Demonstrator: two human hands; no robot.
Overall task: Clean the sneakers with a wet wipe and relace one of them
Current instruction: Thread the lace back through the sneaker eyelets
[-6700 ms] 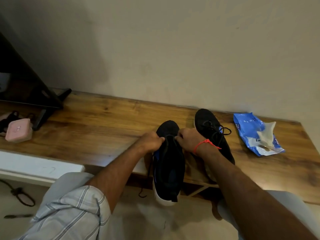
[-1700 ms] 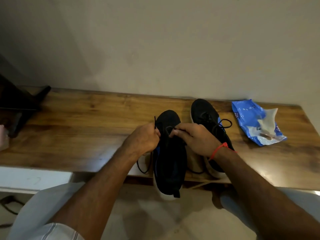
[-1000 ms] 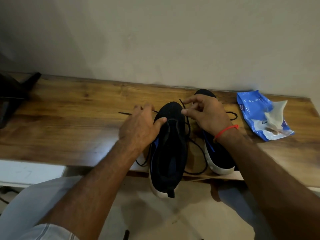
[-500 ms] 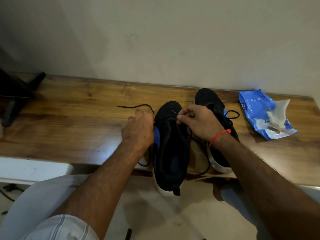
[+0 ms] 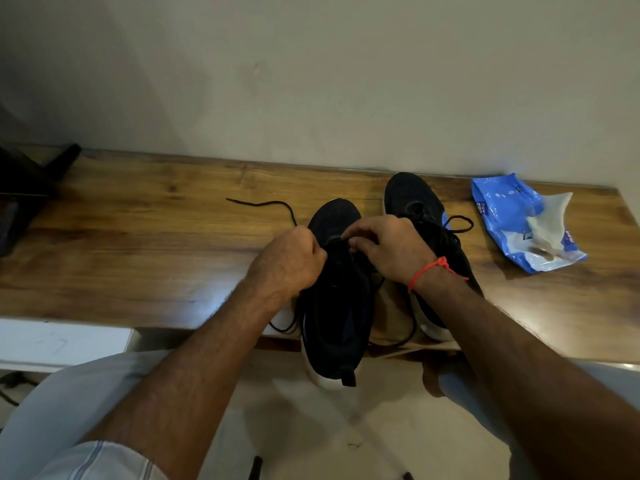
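Near black sneaker (image 5: 334, 306) sits toe-to-wall on the wooden table (image 5: 138, 244), heel hanging over the front edge. Both hands work at its throat — left hand (image 5: 289, 261) curled, pinching the black lace (image 5: 273, 204), whose free end trails left across the wood; right hand (image 5: 388, 247), red thread on the wrist, fingers bent and pinching lace at the tongue. Second sneaker (image 5: 415, 202) just beside it on the right, laced. Blue wet-wipe pack (image 5: 502, 216) further right — a wipe sticking out.
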